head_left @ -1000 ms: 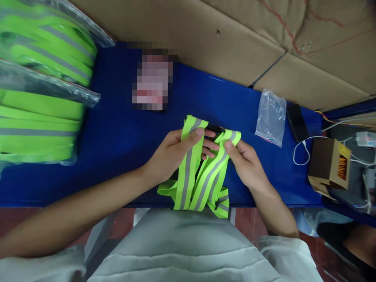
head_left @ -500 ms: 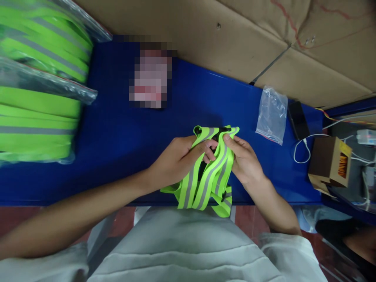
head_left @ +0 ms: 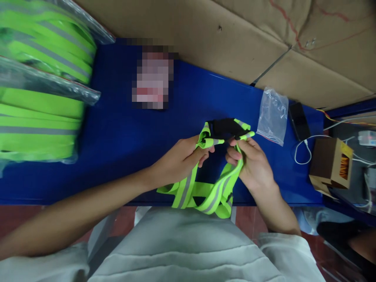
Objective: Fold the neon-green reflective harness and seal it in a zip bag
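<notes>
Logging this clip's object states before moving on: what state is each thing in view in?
reflective vest: unfolded, stretched between both hands
left hand: closed on one strap
right hand: closed on the other strap
plastic bag: lying flat, looks empty
phone: dark, lying flat
small box: side open
bagged vests: folded, stacked in plastic

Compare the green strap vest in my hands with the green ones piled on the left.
The held vest is unwrapped; the bagged vests sit in clear plastic. The held vest is stretched open between the left hand and right hand, its straps trailing off the blue table edge; the bagged vests lie folded flat in a pile. Both are neon green with grey reflective stripes.
</notes>
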A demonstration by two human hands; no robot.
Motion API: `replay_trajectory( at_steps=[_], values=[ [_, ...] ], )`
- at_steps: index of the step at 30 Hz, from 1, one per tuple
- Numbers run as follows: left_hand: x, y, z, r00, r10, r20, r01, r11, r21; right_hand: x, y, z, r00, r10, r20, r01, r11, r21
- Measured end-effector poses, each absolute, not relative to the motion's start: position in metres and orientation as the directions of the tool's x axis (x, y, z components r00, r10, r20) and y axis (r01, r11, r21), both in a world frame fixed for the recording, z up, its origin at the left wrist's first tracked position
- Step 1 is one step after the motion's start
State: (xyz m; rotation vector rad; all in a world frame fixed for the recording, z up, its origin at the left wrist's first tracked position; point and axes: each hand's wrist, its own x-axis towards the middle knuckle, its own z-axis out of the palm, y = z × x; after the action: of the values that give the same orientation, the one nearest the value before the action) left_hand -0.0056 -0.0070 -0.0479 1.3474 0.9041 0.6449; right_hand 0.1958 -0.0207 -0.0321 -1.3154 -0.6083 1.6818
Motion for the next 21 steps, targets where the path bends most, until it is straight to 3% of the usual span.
replay_trajectory(
  at_steps=[6,21],
  values=[
    [-0.002,-0.005,-0.041,0.483,0.835,-0.265,-0.015,0.310,0.950,0.195,-0.019,-0.033,-0.115,0.829,-0.548,-0.241,-0.558,-0.794],
    [-0.009,0.000,-0.041,0.472,0.864,-0.176,0.205,0.086,0.975,0.182,-0.030,-0.049,-0.070,0.891,-0.449,-0.107,-0.455,-0.884]
  ],
)
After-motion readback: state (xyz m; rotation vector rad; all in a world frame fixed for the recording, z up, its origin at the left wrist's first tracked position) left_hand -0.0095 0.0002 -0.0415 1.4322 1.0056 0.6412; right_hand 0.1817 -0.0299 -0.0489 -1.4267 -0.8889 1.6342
